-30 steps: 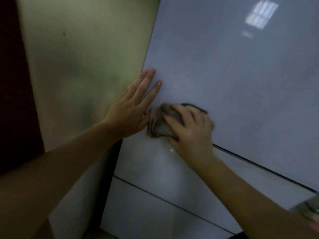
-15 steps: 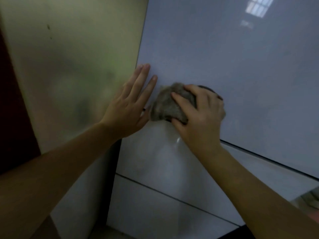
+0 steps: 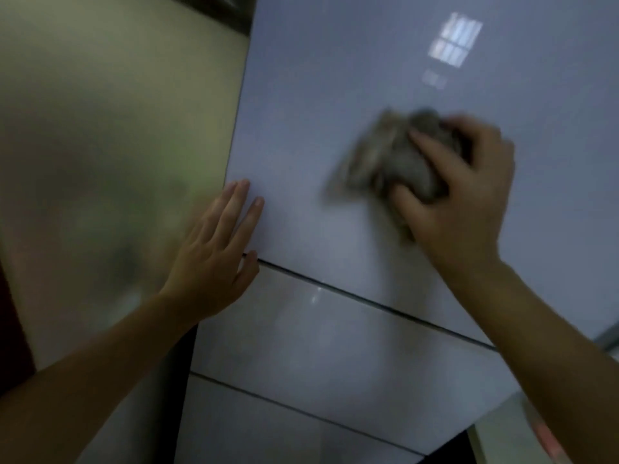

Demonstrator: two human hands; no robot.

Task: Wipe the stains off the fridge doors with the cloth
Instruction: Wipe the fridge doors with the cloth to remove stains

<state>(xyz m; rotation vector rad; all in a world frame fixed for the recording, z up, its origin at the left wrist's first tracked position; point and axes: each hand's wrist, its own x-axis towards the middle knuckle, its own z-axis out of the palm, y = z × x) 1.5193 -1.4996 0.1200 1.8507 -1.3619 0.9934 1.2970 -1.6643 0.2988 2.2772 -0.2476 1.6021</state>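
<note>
The glossy pale grey upper fridge door (image 3: 335, 95) fills most of the view. My right hand (image 3: 459, 192) presses a crumpled grey-brown cloth (image 3: 385, 159) flat against this door, right of its middle; both are motion-blurred. My left hand (image 3: 217, 249) lies flat with fingers spread on the door's lower left corner, by its left edge. Below a dark seam sits a lower white door panel (image 3: 318, 356), and under a second seam another panel (image 3: 268, 437). No stains are discernible on the doors.
A cream-coloured wall or side panel (image 3: 110, 145) stands to the left of the fridge, with a dark gap (image 3: 186, 363) along the lower doors. A window reflection (image 3: 455, 43) shines at the upper right of the door. A pale surface edge (image 3: 522, 430) shows at the bottom right.
My right hand has swept the cloth up and to the right across the upper door, away from my left hand. The left hand has stayed flat at the door's corner.
</note>
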